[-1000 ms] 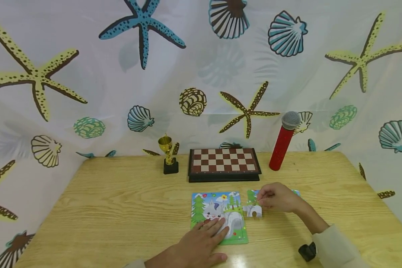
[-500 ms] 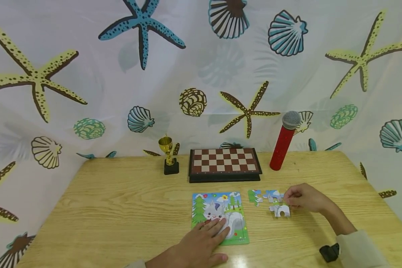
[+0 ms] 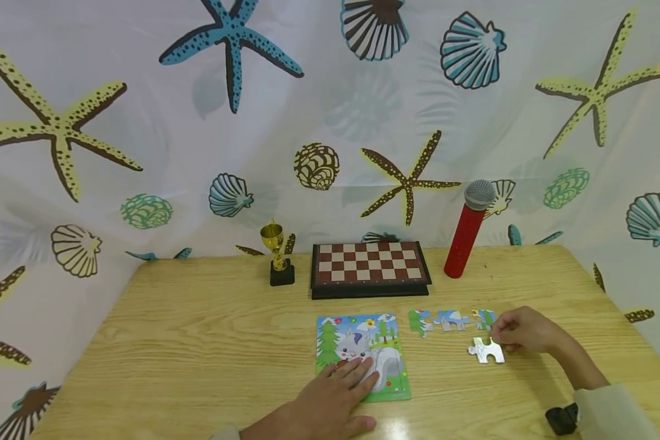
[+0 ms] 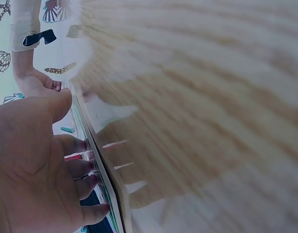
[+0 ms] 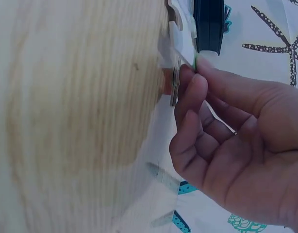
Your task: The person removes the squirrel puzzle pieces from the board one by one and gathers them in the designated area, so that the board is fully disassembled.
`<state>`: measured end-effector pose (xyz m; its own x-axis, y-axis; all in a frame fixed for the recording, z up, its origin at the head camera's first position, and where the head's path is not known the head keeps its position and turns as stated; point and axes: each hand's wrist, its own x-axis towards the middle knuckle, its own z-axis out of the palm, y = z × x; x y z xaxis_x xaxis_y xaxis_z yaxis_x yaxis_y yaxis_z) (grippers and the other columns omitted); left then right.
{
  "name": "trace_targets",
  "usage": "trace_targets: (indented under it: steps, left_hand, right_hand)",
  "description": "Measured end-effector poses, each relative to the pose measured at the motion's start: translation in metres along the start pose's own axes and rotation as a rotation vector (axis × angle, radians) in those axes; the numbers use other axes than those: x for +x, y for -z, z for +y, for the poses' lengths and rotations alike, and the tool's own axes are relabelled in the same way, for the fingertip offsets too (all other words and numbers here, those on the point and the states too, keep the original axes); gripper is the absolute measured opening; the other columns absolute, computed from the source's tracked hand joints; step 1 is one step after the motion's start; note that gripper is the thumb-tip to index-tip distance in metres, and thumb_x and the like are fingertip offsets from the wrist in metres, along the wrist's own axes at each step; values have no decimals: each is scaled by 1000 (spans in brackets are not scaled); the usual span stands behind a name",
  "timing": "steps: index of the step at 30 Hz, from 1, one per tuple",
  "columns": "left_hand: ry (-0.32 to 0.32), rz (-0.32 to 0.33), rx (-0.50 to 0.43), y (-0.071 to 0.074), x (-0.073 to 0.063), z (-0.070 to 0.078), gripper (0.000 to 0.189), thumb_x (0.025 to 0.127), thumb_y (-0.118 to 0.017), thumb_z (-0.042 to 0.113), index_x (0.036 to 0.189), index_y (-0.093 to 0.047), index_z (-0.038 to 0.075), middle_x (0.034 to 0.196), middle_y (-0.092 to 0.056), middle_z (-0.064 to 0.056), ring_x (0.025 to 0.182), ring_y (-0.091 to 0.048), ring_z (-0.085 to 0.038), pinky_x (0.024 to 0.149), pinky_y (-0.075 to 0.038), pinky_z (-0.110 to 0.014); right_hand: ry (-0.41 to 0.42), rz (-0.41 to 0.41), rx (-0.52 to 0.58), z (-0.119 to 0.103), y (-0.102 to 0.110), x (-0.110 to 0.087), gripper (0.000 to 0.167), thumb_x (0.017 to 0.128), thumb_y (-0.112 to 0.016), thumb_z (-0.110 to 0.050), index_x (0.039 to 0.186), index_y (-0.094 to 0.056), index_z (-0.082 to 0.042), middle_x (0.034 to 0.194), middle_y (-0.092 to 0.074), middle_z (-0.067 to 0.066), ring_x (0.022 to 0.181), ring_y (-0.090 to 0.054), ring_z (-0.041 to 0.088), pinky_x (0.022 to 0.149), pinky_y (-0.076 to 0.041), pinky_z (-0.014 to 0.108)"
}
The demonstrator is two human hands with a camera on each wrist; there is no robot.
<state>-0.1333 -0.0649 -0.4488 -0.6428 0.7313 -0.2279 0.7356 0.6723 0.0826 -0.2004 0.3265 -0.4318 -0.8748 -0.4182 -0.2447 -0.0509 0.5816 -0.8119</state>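
My left hand lies flat with spread fingers on the lower part of a square jigsaw puzzle, which pictures a grey squirrel, trees and flowers. In the left wrist view, the straight fingers reach over the puzzle board's edge. To the right, my right hand pinches a jigsaw piece between thumb and fingers. The piece is tilted and its face shines pale. In the right wrist view, the thumb and index finger grip the corner of this piece. Behind it, loose pieces lie in a row.
At the back of the wooden table stand a gold trophy cup, a folded checkered board and a red microphone. A curtain printed with starfish and shells hangs behind. A black wrist mount sits at the right sleeve.
My right hand has moved right with the jigsaw piece, which has tilted so its face catches the light. Loose pieces behind it have come into view. The left hand has stayed put.
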Motion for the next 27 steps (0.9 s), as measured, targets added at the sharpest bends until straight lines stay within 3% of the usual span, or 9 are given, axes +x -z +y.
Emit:
trace_targets:
  steps: [13, 22, 27]
  left_hand:
    - [13, -32, -29, 4, -1, 2, 68, 96, -33, 59, 151, -27, 19, 159, -21, -2, 145, -25, -20, 110, -32, -46]
    - [27, -76, -138, 6, -1, 1, 70, 95, -36, 59, 152, -25, 20, 160, -17, -3, 147, -20, -22, 112, -28, -52]
    - [27, -84, -187, 7, -1, 0, 70, 95, -36, 59, 152, -25, 20, 160, -16, -2, 147, -19, -22, 113, -26, -53]
  right_hand:
    - [-75, 74, -106, 5, 6, -4, 12, 88, -61, -2, 84, -66, 9, 69, -62, 4, 57, -50, 9, 53, -45, 24]
    - [-121, 190, -262, -1, 2, 3, 7, 81, -69, -5, 76, -66, -2, 60, -55, -4, 55, -47, 11, 50, -40, 23]
    - [-101, 198, -267, -12, -6, 14, 8, 81, -68, -5, 74, -66, -3, 60, -55, -4, 57, -49, 12, 51, -41, 24]
